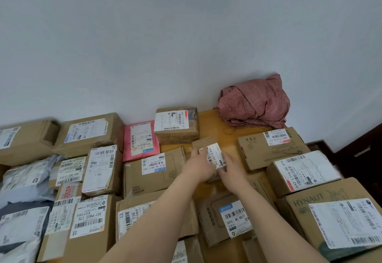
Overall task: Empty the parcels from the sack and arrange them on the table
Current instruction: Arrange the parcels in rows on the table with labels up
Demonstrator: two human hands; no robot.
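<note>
Small parcel [214, 155]: brown cardboard with a white barcode label, at centre of frame, held between both hands over the gap among the other parcels. Whether its underside rests on the bench [213, 121] cannot be told.

Left hand [199, 166]: grip closed on the parcel's left edge, with the thumb laid across the label's upper corner.

Right hand [231, 171]: grip closed on the parcel's near right side, with the fingers curled against the label's edge.

Sack [256, 103]: reddish woven cloth, crumpled in a heap at upper right of centre. It lies on the far end of the bench against the wall [186, 35], well apart from the hands.

Surroundings:
- A pink mailer [140, 138] and a labelled carton [176, 125] lie above and left of the hands.
- A flat carton [266, 151] lies just to their right.
- A carton marked "HYNAUT" [334, 221] sits at lower right.
- Grey poly bags [24, 178] lie at far left.
- Cartons are close-packed, labels upward, across the lower frame.
</note>
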